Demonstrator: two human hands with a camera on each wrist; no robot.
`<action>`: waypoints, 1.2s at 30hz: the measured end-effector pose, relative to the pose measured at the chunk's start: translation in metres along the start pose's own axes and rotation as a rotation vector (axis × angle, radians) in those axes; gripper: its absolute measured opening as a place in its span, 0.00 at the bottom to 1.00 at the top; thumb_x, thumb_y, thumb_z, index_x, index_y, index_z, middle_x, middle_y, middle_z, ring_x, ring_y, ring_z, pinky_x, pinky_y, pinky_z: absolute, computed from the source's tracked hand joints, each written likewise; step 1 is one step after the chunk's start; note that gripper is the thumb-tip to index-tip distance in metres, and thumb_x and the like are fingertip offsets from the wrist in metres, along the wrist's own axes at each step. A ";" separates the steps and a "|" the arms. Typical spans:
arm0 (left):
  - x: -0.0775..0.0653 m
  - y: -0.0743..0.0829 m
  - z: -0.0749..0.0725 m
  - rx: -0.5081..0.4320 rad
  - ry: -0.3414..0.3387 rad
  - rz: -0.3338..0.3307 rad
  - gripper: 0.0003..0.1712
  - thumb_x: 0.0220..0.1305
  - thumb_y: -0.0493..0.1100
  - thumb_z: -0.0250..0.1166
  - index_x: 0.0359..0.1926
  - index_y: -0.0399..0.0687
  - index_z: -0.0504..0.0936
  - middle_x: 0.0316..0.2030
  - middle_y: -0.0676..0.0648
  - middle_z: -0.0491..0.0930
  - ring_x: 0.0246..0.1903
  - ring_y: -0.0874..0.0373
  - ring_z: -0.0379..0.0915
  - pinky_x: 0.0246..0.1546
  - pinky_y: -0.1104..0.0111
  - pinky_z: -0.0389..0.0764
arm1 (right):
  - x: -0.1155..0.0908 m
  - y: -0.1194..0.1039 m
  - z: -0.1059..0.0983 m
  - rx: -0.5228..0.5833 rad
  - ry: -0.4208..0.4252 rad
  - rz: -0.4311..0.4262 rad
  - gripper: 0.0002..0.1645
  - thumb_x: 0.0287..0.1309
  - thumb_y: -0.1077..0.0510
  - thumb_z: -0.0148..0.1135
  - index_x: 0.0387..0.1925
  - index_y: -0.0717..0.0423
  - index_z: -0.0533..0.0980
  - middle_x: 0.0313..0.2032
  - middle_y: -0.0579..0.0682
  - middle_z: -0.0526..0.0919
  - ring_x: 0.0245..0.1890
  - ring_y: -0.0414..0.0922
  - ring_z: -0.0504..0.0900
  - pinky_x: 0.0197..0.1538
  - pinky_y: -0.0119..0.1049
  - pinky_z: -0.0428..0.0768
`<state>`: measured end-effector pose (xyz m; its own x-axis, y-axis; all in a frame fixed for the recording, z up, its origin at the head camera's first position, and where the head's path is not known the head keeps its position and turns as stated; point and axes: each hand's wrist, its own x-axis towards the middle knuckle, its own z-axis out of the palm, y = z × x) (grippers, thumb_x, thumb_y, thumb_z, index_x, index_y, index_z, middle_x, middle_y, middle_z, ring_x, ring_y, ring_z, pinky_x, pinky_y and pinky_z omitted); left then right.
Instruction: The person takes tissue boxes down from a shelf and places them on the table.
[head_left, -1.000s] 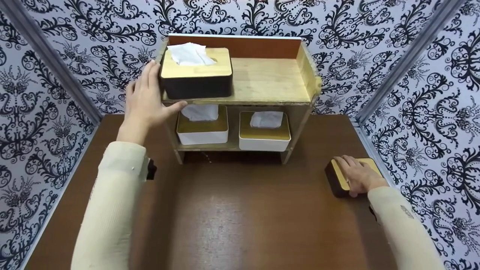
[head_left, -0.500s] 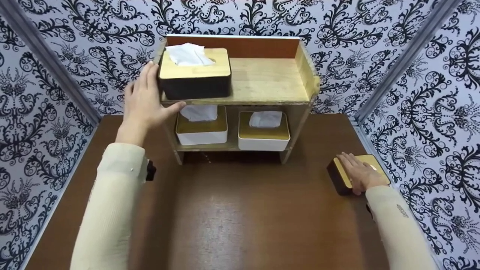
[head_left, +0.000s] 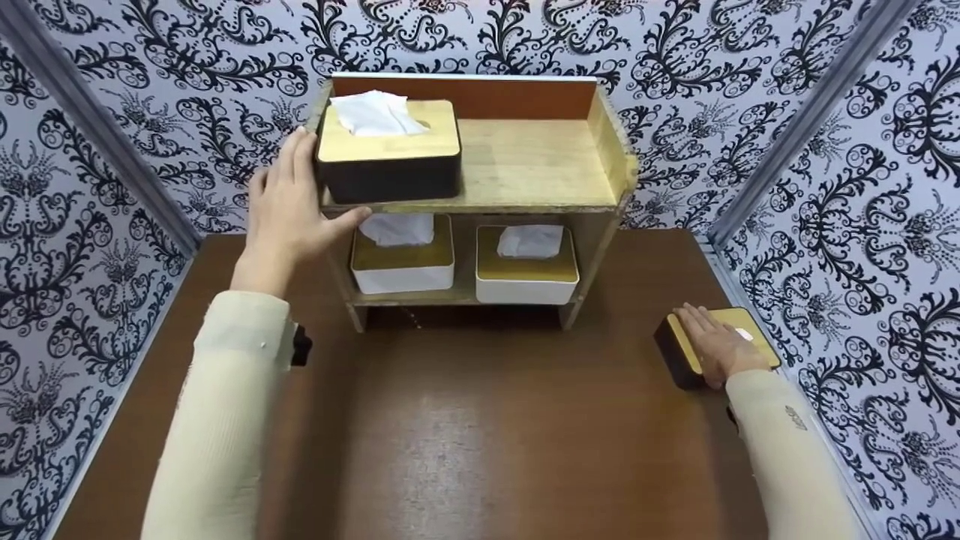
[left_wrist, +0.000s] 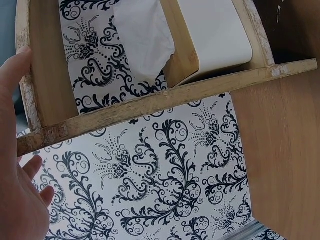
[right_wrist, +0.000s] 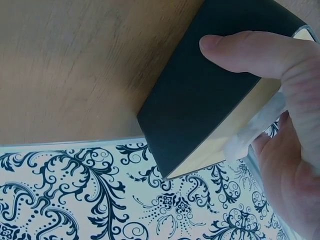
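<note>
In the head view, my left hand (head_left: 281, 214) grips the upper left corner of a wooden shelf (head_left: 532, 161). Its fingers lie along the outer side panel, the thumb at the top board's front edge. Beside it, a black tissue box (head_left: 390, 176) with a light wooden lid stands on the top board, white tissue sticking out. On the table at the right, my right hand (head_left: 716, 349) holds a second black tissue box (head_left: 679, 356) from above. The right wrist view shows the thumb (right_wrist: 240, 52) against that box's black side; the other fingers are partly hidden.
Two white tissue boxes with wooden lids, a left one (head_left: 405, 277) and a right one (head_left: 529, 289), stand on the lower shelf board. The shelf stands on the brown table (head_left: 450, 420). Patterned walls (head_left: 885, 247) enclose the table; the held box lies close to the right one.
Over the first half second, the right hand and its tissue box shifted slightly right and turned a little. Since then they have stayed nearly still. The left hand keeps its place on the shelf.
</note>
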<state>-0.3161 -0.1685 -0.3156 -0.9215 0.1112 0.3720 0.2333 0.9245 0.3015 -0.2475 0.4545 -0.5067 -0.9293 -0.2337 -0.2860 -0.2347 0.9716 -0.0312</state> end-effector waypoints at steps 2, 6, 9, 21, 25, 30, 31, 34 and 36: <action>0.000 0.000 0.000 -0.003 0.001 0.000 0.67 0.49 0.76 0.63 0.77 0.48 0.40 0.78 0.47 0.37 0.76 0.44 0.43 0.73 0.40 0.45 | 0.001 0.001 0.000 0.002 -0.003 0.005 0.74 0.19 0.81 0.60 0.76 0.62 0.40 0.75 0.68 0.42 0.74 0.69 0.44 0.70 0.69 0.52; 0.000 0.000 0.000 -0.009 0.005 -0.003 0.67 0.49 0.76 0.63 0.77 0.49 0.40 0.79 0.48 0.36 0.76 0.45 0.42 0.73 0.40 0.44 | 0.004 0.004 0.000 -0.003 -0.008 0.001 0.72 0.22 0.82 0.59 0.76 0.62 0.40 0.75 0.67 0.41 0.74 0.68 0.44 0.70 0.69 0.51; -0.001 0.000 -0.001 -0.011 0.005 -0.003 0.67 0.49 0.76 0.63 0.77 0.49 0.40 0.79 0.48 0.36 0.76 0.45 0.42 0.73 0.40 0.44 | 0.004 0.003 0.001 -0.009 -0.001 -0.008 0.71 0.24 0.81 0.58 0.76 0.62 0.40 0.75 0.68 0.42 0.73 0.69 0.44 0.69 0.69 0.52; -0.001 0.001 -0.003 -0.007 -0.002 -0.010 0.68 0.49 0.76 0.64 0.77 0.49 0.40 0.78 0.48 0.36 0.76 0.45 0.42 0.74 0.40 0.44 | 0.004 -0.001 -0.002 -0.044 0.004 -0.014 0.67 0.28 0.80 0.61 0.75 0.63 0.42 0.75 0.69 0.43 0.73 0.69 0.47 0.69 0.67 0.58; -0.001 0.000 -0.002 -0.006 -0.008 -0.012 0.68 0.49 0.76 0.63 0.77 0.49 0.39 0.78 0.48 0.35 0.76 0.45 0.42 0.74 0.40 0.43 | 0.002 -0.006 -0.005 -0.046 -0.004 -0.001 0.70 0.26 0.80 0.61 0.75 0.62 0.41 0.75 0.68 0.42 0.73 0.69 0.47 0.70 0.68 0.55; -0.002 0.000 -0.001 -0.010 -0.010 -0.013 0.68 0.49 0.77 0.63 0.77 0.49 0.39 0.78 0.48 0.35 0.76 0.45 0.41 0.74 0.40 0.43 | -0.003 -0.012 -0.009 -0.035 0.015 -0.007 0.63 0.32 0.81 0.56 0.75 0.64 0.44 0.74 0.70 0.44 0.72 0.70 0.49 0.69 0.67 0.57; -0.002 0.000 -0.001 -0.010 -0.009 -0.012 0.68 0.49 0.77 0.63 0.77 0.49 0.39 0.78 0.48 0.35 0.76 0.45 0.41 0.74 0.40 0.43 | -0.004 -0.013 -0.009 -0.036 0.019 -0.008 0.62 0.33 0.81 0.56 0.74 0.64 0.44 0.74 0.70 0.45 0.72 0.70 0.49 0.69 0.67 0.58; -0.002 0.000 -0.001 -0.013 -0.006 -0.010 0.68 0.49 0.77 0.63 0.77 0.49 0.39 0.78 0.48 0.35 0.77 0.46 0.41 0.74 0.40 0.43 | -0.005 -0.014 -0.010 -0.045 0.026 -0.011 0.64 0.30 0.81 0.57 0.74 0.65 0.45 0.74 0.71 0.45 0.72 0.71 0.50 0.69 0.66 0.59; -0.001 0.000 -0.001 -0.014 0.000 -0.008 0.68 0.49 0.76 0.63 0.77 0.49 0.40 0.78 0.48 0.36 0.77 0.46 0.40 0.74 0.40 0.43 | -0.004 -0.014 -0.010 -0.056 0.028 -0.012 0.65 0.27 0.81 0.57 0.74 0.65 0.45 0.74 0.71 0.46 0.71 0.71 0.50 0.69 0.66 0.60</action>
<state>-0.3146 -0.1690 -0.3148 -0.9235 0.1040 0.3692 0.2301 0.9203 0.3164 -0.2429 0.4416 -0.4955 -0.9340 -0.2467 -0.2586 -0.2603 0.9653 0.0192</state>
